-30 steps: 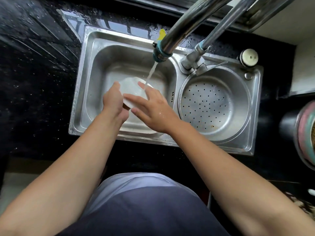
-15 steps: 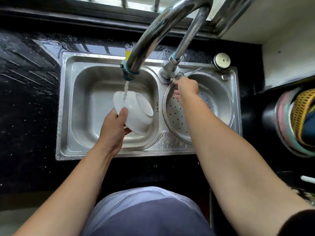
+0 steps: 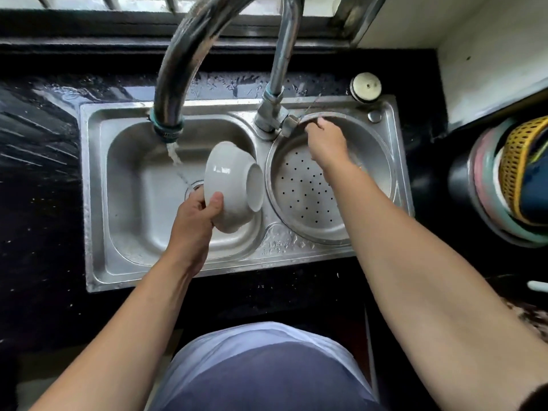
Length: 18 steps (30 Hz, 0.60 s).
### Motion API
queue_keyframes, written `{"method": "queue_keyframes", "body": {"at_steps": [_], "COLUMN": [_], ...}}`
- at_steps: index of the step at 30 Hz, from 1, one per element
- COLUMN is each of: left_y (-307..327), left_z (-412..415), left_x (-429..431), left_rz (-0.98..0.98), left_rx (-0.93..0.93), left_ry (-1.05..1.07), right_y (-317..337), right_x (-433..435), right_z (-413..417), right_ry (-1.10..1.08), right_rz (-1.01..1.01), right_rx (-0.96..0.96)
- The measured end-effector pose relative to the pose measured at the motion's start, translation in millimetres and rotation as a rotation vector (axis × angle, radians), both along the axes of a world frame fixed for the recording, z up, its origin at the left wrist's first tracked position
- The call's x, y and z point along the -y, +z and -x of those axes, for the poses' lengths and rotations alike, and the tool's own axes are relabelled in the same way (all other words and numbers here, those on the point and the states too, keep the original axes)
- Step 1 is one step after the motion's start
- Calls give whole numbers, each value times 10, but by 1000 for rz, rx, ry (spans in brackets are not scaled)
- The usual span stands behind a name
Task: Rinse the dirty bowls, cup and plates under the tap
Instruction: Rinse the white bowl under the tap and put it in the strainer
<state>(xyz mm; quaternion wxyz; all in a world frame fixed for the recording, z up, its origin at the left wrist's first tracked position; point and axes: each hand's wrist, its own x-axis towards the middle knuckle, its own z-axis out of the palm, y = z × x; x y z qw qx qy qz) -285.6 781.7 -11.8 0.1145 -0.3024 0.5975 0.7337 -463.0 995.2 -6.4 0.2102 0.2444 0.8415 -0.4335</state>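
Only writing I can spot is a stamped mark on the sink (image 3: 98, 203) rim in front, between the two basins, and it's too small to read.

The left hand (image 3: 192, 215) grips the white bowl (image 3: 231, 185) by its rim, thumb on the outside and the other fingers hidden behind it. The bowl is tipped on its side with the foot pointing right. It sits over the right part of the left basin, just beside the water stream (image 3: 175, 155) and apparently not in it. The water comes out of the tap (image 3: 184, 54), which has a blue-green band at the spout, and falls toward the drain (image 3: 194, 188).

The right hand (image 3: 326, 143) reaches across the round right basin, fingertips pinched on the tap lever (image 3: 289, 121) at the base of the tap. Under that arm is a perforated strainer tray (image 3: 302, 188) filling the right basin.

A round metal cap (image 3: 365, 86) sits at the back right corner of the sink. Off to the right is a stack of coloured tubs (image 3: 480, 179) with a yellow basket (image 3: 516, 161) inside.

The tabletop (image 3: 38, 173) is black, speckled and wet behind the sink. There's a white wall (image 3: 489, 40) on the right and window bars along the top.
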Motion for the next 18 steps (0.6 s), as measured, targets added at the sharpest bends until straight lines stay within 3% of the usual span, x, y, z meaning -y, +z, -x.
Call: {"method": "queue_keyframes", "body": {"at_steps": [6, 12, 15, 18], "left_y": [-15, -113, -219, -362], "left_z": [306, 772, 915, 807], "left_x": [-346, -568, -811, -1032], "left_rz": [-252, -369, -41, 367], "left_rx": [24, 66, 120, 139], "left_ry": [28, 39, -179, -301], "right_y": [-177, -214, -171, -108], "right_x": [-438, -1022, -1166, -1251], "right_z": [-700, -937, -923, -815], "right_ry": [70, -178, -249, -183], "right_rz": [654, 984, 1129, 984], "right_rx": [285, 306, 197, 47]}}
